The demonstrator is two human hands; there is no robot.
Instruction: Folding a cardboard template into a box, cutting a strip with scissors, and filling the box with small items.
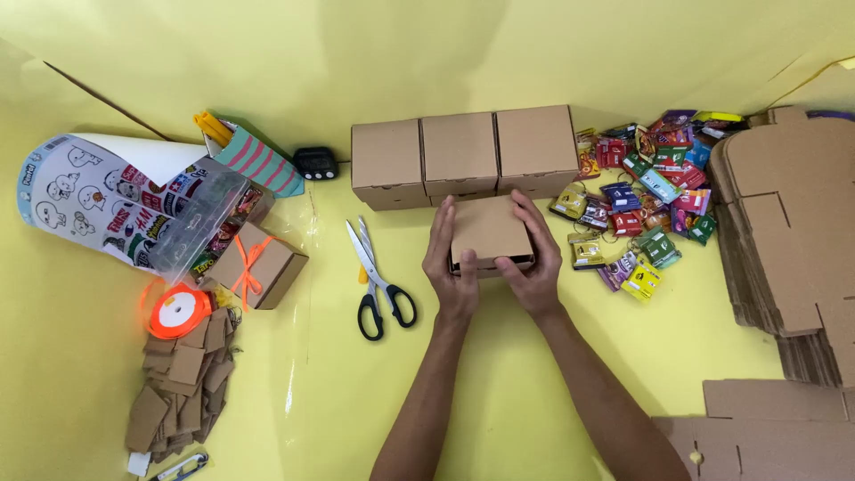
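Both my hands grip one small brown cardboard box (488,230) on the yellow table, just in front of a row of three closed cardboard boxes (463,158). My left hand (450,263) clasps the box's left side, with the thumb on its near edge. My right hand (534,258) wraps the right side, fingers lying over the lid. The box's lid looks closed and flat.
Black-handled scissors (378,276) lie left of my hands. Colourful small packets (641,196) are heaped at the right, and flat cardboard blanks (784,232) are stacked at the far right. At the left are a ribbon-tied box (258,265), an orange ribbon spool (176,312), cardboard tags (183,374) and a sticker sheet (98,191).
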